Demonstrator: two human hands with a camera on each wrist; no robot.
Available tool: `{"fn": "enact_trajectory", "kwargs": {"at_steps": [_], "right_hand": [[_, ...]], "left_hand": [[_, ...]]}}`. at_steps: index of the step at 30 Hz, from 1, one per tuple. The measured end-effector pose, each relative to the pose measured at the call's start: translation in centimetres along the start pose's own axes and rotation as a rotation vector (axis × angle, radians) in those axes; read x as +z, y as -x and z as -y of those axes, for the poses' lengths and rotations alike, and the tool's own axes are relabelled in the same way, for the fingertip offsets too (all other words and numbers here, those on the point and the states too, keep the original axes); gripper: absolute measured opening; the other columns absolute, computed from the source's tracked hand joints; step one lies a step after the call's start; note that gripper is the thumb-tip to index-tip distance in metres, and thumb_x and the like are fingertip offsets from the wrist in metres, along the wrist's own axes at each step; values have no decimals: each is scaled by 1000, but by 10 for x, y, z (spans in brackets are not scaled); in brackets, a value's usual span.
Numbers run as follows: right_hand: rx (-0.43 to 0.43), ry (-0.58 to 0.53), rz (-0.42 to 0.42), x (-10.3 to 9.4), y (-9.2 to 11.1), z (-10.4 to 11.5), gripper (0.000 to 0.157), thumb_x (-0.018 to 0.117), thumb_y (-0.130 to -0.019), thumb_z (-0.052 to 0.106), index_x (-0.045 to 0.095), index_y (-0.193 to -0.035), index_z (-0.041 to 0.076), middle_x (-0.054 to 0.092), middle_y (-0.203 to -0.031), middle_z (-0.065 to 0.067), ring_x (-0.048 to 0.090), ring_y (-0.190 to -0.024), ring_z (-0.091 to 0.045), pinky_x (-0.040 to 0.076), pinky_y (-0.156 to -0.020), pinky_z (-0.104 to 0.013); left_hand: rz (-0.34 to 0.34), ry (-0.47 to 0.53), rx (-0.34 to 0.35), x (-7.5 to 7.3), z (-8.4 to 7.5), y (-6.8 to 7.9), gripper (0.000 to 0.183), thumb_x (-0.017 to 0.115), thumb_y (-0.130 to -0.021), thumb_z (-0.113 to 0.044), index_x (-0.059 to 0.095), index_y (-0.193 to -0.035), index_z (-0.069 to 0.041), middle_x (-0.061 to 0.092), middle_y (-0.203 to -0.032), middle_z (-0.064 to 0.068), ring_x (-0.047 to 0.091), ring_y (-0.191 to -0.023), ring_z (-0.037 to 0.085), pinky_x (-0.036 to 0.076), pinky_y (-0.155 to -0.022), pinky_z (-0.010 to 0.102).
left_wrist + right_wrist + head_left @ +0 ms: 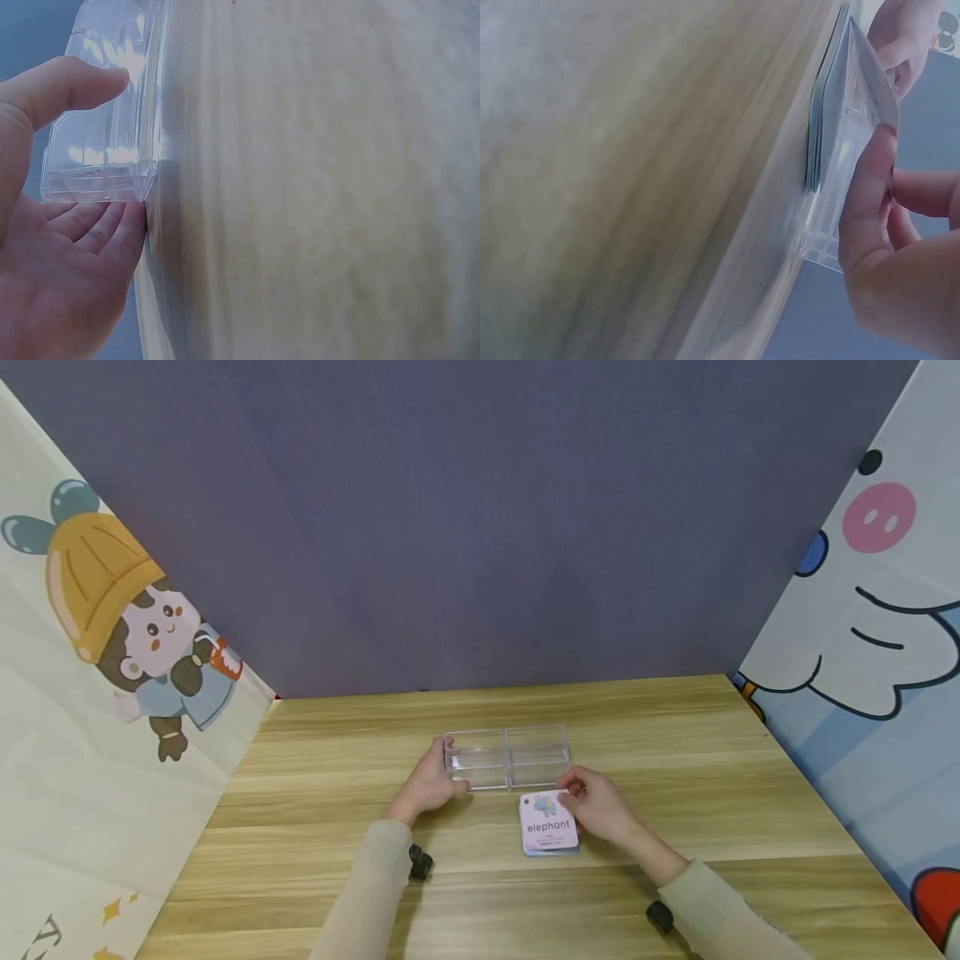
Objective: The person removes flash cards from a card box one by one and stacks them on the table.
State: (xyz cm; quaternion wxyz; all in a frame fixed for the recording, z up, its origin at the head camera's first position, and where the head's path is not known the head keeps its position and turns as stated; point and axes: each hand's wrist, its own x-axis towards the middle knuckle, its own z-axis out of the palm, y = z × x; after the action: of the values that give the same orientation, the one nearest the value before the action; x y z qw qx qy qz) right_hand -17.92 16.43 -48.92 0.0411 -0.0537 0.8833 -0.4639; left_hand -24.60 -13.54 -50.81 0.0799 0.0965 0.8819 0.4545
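Note:
A clear plastic box (508, 768) with two compartments stands on the wooden table. My left hand (429, 783) holds its left end. In the left wrist view, the thumb of that left hand (60, 277) lies against the long side of the box (97, 139), with the fingers at its end. Just in front of the box, my right hand (603, 810) pinches the edge of a flash card (550, 828) printed "elephant" with a blue elephant. The right wrist view shows this card (876, 79) tilted up from a thin stack of cards (821, 120) on the table.
The wooden table (300, 860) meets a dark grey-purple panel (480, 543) at the back. Cloths with cartoon prints hang at the left (45, 793) and right (922, 710). A dark strap device sits on each wrist.

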Motion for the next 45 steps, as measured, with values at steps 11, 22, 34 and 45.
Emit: {"fn": "enact_trajectory", "kwargs": {"at_steps": [11, 22, 34, 45], "right_hand": [[-10, 66, 3, 2, 0, -1, 13, 68, -89, 0, 67, -102, 3, 59, -82, -2, 54, -68, -14, 47, -58, -25], [-24, 103, 9, 4, -1, 2, 11, 69, -88, -1, 68, -98, 3, 57, -78, -2, 52, -61, -13, 45, -48, -23], [-15, 178, 11, 5, -1, 4, 11, 72, -87, 0, 70, -97, 3, 57, -82, -3, 53, -69, -14, 46, -59, -26], [10, 207, 21, 7, -4, 3, 11, 74, -86, 1, 70, -96, 3, 57, -84, -3, 53, -75, -16, 48, -66, -30]], "left_hand": [[-3, 8, 6, 0, 0, 0, 92, 82, -70, -7, 34, -148, 3, 54, -140, 22, 53, -127, 39, 39, -114, 49], [-12, 13, 15, 0, 0, 0, 92, 83, -69, -7, 35, -147, 4, 54, -138, 23, 55, -124, 39, 40, -112, 50], [-8, 8, 8, 1, 0, 0, 91, 83, -70, -7, 35, -147, 2, 54, -139, 23, 56, -123, 38, 41, -112, 49], [-10, 10, 5, 1, 0, 0, 91, 83, -70, -7, 35, -147, 2, 54, -139, 23, 55, -123, 38, 41, -111, 50]]}}
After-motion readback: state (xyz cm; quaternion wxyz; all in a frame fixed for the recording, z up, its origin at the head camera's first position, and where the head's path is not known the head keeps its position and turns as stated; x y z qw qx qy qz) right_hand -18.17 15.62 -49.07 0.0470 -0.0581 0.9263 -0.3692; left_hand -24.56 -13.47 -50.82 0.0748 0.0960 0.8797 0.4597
